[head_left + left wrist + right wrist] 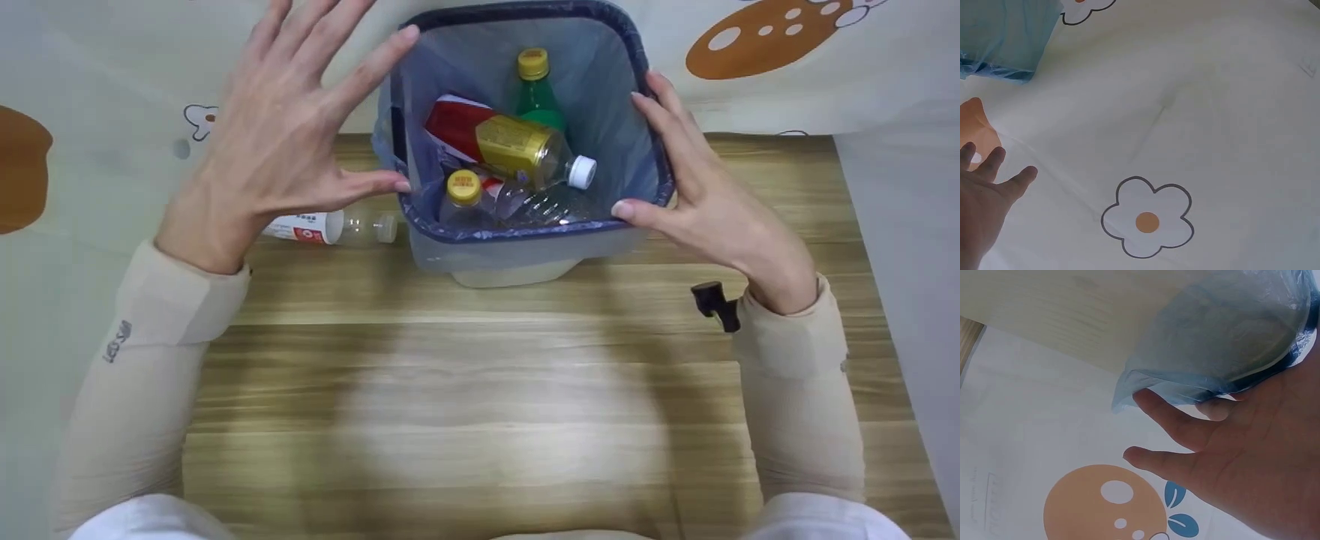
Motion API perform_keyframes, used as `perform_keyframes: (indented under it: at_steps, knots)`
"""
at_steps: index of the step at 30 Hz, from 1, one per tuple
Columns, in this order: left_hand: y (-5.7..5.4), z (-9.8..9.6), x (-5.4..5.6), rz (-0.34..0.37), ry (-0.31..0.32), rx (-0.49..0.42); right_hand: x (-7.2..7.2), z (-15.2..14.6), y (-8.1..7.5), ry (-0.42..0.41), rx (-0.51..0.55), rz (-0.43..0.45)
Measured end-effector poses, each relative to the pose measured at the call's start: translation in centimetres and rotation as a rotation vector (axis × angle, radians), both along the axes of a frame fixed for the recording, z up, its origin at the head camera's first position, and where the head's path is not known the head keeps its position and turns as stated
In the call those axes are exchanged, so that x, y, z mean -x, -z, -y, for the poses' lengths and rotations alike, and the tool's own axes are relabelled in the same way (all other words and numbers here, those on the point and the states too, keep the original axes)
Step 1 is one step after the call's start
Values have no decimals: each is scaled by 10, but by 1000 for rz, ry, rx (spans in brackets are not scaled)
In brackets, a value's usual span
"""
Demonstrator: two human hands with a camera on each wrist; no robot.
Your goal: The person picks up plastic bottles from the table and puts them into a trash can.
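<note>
A square bin (517, 276) lined with a bluish plastic bag (600, 56) holds several plastic bottles. Among them are a red and gold bottle (495, 139) with a white cap, a green bottle (540, 101) and a yellow-capped bottle (464, 191). My left hand (285, 135) is spread wide at the bin's left side, its thumb tip and index fingertip near the rim. On the right side, my right hand (697, 165) rests along the rim, thumb tip over the front corner and fingers extended; the right wrist view shows these fingers beside the bag (1202, 343).
A clear bottle (330, 227) with a white and red label lies on the wood-patterned floor (495, 405), left of the bin and partly behind my left hand. White sheeting with flower and brown spotted prints (765, 37) stands behind and at both sides.
</note>
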State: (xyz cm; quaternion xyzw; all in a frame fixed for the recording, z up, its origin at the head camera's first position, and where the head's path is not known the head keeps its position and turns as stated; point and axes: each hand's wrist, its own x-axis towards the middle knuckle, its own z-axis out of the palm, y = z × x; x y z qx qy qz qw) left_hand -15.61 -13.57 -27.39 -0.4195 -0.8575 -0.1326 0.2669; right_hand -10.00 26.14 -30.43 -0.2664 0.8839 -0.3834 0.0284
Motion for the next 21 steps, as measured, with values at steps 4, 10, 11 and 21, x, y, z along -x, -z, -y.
perform_keyframes:
  at_steps: [4, 10, 11, 21]
  knots:
    - [4, 10, -3, -5, -23, -20, 0, -1, -1, -1, -5, -5]
    - [15, 23, -6, 26, -88, 52, 0, -2, -2, 4, -5, 6]
    - [17, 25, -6, 35, -97, 61, -1, -2, -2, 8, -7, 8]
    - [31, 36, -7, 47, -120, 65, -1, -2, -1, 21, -19, 9]
